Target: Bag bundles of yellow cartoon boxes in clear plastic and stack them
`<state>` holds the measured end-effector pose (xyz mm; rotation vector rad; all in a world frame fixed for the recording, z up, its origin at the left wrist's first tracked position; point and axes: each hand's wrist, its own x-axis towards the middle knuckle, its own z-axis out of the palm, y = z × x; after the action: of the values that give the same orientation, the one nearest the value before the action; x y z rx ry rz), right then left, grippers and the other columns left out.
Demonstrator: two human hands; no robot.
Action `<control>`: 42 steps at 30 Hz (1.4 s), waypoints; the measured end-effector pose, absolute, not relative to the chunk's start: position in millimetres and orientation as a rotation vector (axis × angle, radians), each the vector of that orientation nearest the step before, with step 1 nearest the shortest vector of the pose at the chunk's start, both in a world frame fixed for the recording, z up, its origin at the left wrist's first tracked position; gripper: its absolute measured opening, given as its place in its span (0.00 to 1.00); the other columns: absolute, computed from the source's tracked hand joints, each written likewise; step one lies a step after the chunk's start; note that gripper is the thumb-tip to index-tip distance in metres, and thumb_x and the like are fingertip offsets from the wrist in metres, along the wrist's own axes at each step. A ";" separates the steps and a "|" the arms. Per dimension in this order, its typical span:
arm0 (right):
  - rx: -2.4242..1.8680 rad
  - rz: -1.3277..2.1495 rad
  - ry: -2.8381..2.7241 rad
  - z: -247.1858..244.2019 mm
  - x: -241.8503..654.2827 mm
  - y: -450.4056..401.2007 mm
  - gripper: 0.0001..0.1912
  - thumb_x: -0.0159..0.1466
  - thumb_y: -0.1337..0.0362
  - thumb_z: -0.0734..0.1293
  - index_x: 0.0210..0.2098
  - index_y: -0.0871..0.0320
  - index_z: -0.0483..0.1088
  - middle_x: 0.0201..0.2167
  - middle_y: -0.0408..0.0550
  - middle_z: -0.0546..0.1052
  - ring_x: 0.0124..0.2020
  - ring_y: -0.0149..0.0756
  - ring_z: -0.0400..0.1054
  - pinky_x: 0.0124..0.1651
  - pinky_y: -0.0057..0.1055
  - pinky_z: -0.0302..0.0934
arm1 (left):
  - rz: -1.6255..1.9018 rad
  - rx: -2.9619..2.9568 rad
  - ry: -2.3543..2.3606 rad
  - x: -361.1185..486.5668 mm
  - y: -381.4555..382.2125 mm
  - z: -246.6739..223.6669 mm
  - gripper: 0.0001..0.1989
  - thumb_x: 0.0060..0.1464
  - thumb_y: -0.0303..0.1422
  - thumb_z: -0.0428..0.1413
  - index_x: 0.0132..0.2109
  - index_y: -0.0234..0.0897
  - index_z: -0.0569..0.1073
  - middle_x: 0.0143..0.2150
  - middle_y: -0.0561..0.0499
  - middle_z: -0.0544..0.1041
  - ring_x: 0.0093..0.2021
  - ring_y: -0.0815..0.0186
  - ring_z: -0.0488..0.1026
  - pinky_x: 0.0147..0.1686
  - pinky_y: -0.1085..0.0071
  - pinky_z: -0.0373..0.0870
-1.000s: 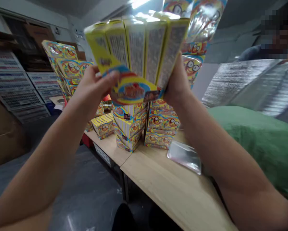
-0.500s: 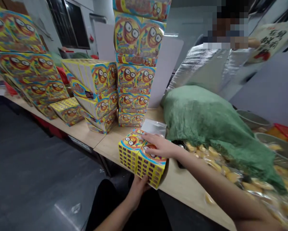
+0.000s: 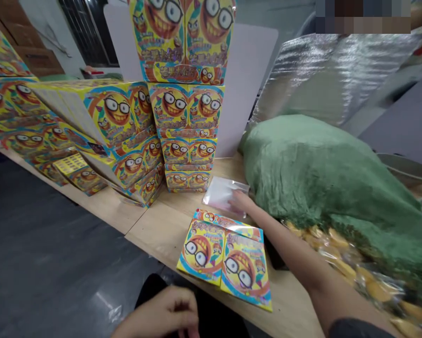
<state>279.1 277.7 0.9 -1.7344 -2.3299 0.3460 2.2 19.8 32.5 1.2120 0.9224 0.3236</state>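
My right hand reaches across to a flat clear plastic bag, its fingers on top of it and somewhat blurred. They look spread, and no firm grip shows. Near the table edge lies a pair of yellow cartoon-face boxes, side by side, with the printed faces upward; neither hand touches them. My left hand hangs in front of the table above my lap, fingers loosely curled with a gap by the thumb. Nothing shows in it, though its fingertips are partly cut off by the frame.
A tall stack of matching boxes stands behind the bag, with another stack to its left. At the right, a green cloth sack lies beside wrapped yellow pieces. Behind it, a person is by silvery sheeting.
The boxes have been turned so their faces point up and now rest on the table, let go by both hands. My right hand moved to the plastic bag; my left drew back toward me.
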 end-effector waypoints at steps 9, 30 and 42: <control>-1.779 0.270 -2.286 -53.7 281.2 267.8 0.14 0.64 0.61 0.60 0.41 0.62 0.73 0.44 0.55 0.75 0.47 0.39 0.65 0.51 0.31 0.53 | 0.646 1.033 0.798 -47.4 46.0 40.5 0.23 0.47 0.53 0.58 0.25 0.35 0.67 0.19 0.51 0.71 0.19 0.70 0.64 0.21 0.74 0.55; -1.960 0.426 -2.574 -4.2 282.1 336.3 0.14 0.65 0.56 0.63 0.37 0.62 0.72 0.39 0.48 0.76 0.41 0.35 0.70 0.48 0.38 0.63 | 0.931 0.938 1.189 -39.3 162.8 63.4 0.13 0.52 0.42 0.58 0.32 0.35 0.71 0.33 0.49 0.76 0.37 0.67 0.72 0.40 0.73 0.66; -1.912 0.238 -2.375 3.9 261.0 304.7 0.13 0.66 0.64 0.58 0.37 0.61 0.73 0.36 0.55 0.78 0.38 0.39 0.72 0.38 0.28 0.56 | 0.584 0.489 1.282 83.5 307.2 -4.4 0.35 0.45 0.49 0.61 0.52 0.27 0.65 0.41 0.36 0.75 0.36 0.58 0.76 0.34 0.66 0.72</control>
<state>261.0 304.7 3.9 -1.9116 -2.3748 0.2376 83.5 307.2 -4.4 0.4887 1.2825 0.5836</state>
